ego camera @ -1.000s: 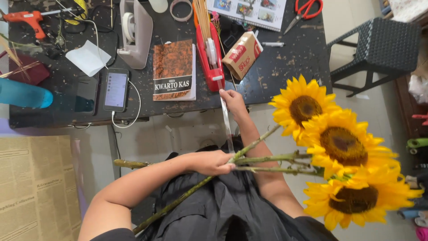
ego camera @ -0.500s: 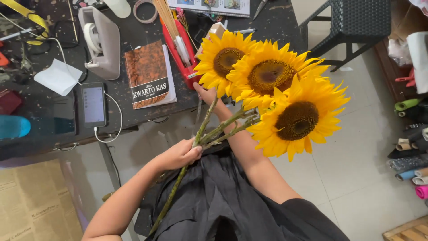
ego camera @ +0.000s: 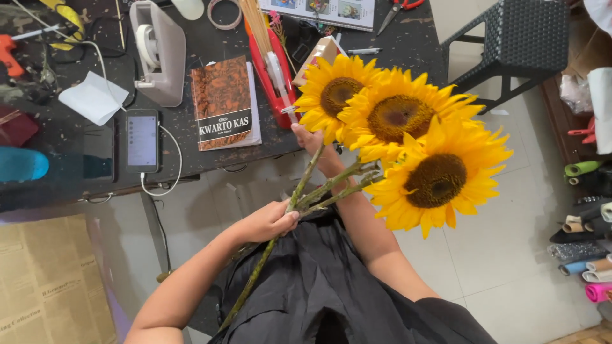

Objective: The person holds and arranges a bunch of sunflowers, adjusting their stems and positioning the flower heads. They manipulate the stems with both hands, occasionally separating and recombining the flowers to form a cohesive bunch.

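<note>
My left hand (ego camera: 271, 220) is closed round the green stems (ego camera: 322, 190) of three sunflowers, just above my black apron. Their yellow heads (ego camera: 398, 118) fan up and right, over the table's front edge. One long stem (ego camera: 252, 286) trails down to the lower left. My right hand (ego camera: 308, 138) reaches to the edge of the black table (ego camera: 408, 44), next to a red tray (ego camera: 264, 64) of sticks and tools. The flower heads hide its fingers, so its grip is unclear.
On the table lie a brown book (ego camera: 223, 102), a charging phone (ego camera: 141, 140), a white tape dispenser (ego camera: 159, 51), a small carton (ego camera: 319, 54) and scissors (ego camera: 398, 7). A black stool (ego camera: 510, 44) stands right. Wrapping rolls (ego camera: 593, 255) lie far right, printed brown paper (ego camera: 44, 280) lower left.
The sunflowers swung from lying out to the right to standing up toward the table. My right hand stayed at the table edge; my left hand kept hold of the stems.
</note>
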